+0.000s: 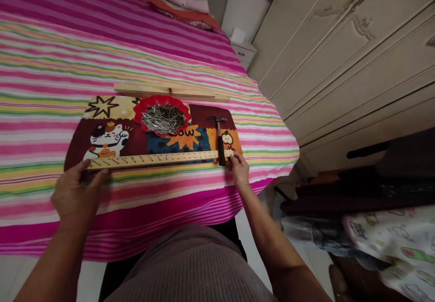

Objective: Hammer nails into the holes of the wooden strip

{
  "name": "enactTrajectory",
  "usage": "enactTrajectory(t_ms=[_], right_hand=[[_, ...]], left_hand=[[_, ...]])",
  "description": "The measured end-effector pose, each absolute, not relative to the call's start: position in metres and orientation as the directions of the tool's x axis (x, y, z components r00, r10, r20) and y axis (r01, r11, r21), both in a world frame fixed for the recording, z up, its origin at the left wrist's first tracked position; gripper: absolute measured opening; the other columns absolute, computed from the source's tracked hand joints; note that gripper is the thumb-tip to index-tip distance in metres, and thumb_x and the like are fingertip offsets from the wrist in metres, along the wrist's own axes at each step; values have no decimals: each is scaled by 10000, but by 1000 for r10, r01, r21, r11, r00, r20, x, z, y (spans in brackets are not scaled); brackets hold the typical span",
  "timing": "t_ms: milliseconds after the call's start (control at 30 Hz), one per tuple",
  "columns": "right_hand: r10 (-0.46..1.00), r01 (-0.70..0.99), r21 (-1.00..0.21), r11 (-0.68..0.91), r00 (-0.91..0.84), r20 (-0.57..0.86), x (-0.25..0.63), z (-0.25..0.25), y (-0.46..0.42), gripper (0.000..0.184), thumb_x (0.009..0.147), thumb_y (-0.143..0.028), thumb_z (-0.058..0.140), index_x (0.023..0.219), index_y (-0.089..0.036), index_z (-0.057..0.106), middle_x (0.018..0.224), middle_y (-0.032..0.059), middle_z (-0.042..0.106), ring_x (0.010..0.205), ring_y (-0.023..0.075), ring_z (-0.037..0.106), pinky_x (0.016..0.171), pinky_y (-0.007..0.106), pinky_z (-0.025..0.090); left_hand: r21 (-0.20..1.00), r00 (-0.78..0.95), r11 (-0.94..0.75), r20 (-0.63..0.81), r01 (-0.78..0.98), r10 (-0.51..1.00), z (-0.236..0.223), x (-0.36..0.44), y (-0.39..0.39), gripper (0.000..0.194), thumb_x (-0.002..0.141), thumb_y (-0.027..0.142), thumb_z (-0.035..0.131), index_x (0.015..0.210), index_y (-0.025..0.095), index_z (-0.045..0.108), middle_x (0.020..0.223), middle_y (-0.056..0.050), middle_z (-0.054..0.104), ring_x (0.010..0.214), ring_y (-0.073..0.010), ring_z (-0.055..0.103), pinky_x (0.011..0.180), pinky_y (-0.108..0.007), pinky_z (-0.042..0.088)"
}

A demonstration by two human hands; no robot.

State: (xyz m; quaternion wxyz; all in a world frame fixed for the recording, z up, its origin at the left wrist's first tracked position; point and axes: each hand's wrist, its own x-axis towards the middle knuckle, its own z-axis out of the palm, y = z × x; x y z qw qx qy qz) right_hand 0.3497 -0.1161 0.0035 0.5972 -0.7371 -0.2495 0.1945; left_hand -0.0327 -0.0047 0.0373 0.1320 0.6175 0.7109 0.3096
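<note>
A long narrow wooden strip (176,157) lies across the near edge of a patterned mat (136,134). Slanting nails line its left half, and small dark marks or holes run along the right. My left hand (76,191) grips the strip's left end between thumb and fingers. At the opposite end, my right hand (240,168) pinches the tip of the strip. A hammer (220,141) with a black handle lies near my right fingers, its handle crossing over the strip. Behind the strip, a red scalloped bowl (137,112) holds a heap of loose nails (163,118).
More wooden strips (163,90) lie beyond the mat on a striped bedspread (50,80). Folded bedding (185,7) is stacked at the far edge. To the right stand a wardrobe (340,53) and a small white cabinet (244,53). Piled cloth (397,234) sits at lower right.
</note>
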Motion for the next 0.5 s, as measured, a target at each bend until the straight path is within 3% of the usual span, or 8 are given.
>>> enactTrajectory(t_ms=[167,500], right_hand=[[589,102,-977,-190,807,-30,346,6,-118,405,703,-454,590,979,-175,687,1038,67,698,874,221,629,687,319,510],[604,188,-966,-177,796,45,351,-3,-117,358,745,-438,560,977,-200,691,944,40,708,903,213,615,743,317,498]], left_hand=[[608,-199,63,159,792,967,41,-34,-4,659,726,494,567,1254,99,579,1109,-143,642,1069,-286,566,970,-443,428],[611,-211,72,157,788,965,40,-35,-3,671,700,527,558,1244,136,591,1044,-103,664,1050,-276,571,964,-434,433]])
